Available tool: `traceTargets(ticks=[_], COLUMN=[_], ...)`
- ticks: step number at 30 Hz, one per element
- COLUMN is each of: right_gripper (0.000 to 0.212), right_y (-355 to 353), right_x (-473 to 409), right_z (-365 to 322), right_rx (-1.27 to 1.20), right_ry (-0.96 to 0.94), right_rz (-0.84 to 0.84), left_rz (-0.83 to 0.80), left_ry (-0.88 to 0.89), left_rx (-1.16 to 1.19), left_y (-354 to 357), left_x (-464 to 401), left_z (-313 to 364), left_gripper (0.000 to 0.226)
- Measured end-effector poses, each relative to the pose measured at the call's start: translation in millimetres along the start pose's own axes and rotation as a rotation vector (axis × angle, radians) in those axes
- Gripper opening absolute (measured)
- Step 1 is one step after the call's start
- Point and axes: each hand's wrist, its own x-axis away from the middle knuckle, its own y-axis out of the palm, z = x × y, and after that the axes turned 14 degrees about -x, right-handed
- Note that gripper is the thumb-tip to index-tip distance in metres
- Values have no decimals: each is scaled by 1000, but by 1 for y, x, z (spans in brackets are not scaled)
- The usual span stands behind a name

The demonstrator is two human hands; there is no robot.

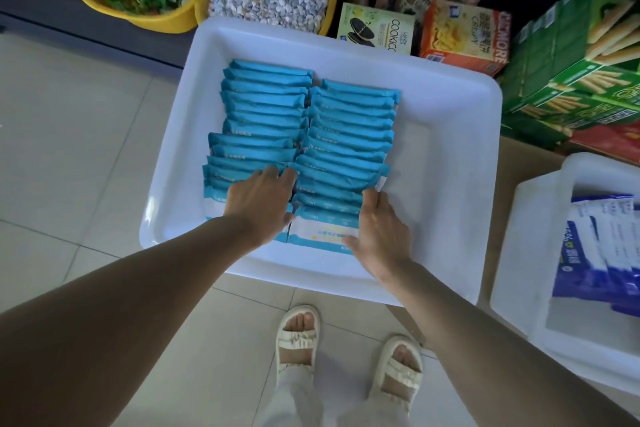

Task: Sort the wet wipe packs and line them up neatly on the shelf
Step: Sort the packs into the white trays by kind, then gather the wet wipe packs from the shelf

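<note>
Left row (258, 135): blue wipe packs stand on edge in a white tray (453, 156), one behind another, running from near to far. Its near part sits slightly further left than its far part, so the row looks not yet straight.
Left hand (261, 199): rests on top of the near packs of the left row, fingers fairly straight and spread, gripping nothing; probably pressing them to square them up.
Right row (349, 139): a second file of packs just beside the first, touching it down the middle.
Right hand (379, 229): lies against the right end of the nearest packs, fingers loosely straight, closed round nothing; likely nudging them leftward into line.
Pack axis: each pack's long side runs left to right; the rows run near to far.
Front pack (322, 236): its white and blue face tilts toward the viewer.
Right: another tray (519, 253) holds darker blue packs (595, 246).
</note>
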Motion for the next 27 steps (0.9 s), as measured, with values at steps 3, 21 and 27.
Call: traceTargets(ticks=[3, 21, 27], right_gripper=[64, 40, 52], right_y=[-11, -329, -463], right_x=[-2, 75, 134], right_z=[-4, -93, -137], right_rx=[-53, 169, 177], right_ry=[-19, -246, -247], right_rz=[-31, 165, 285], left_rz=[13, 125, 295], left_ry=[6, 99, 103], left_rx=[-11, -45, -105], left_y=[-11, -314, -444], left_x=[3, 81, 136], left_z=[-2, -9, -5], left_gripper=[41, 40, 31])
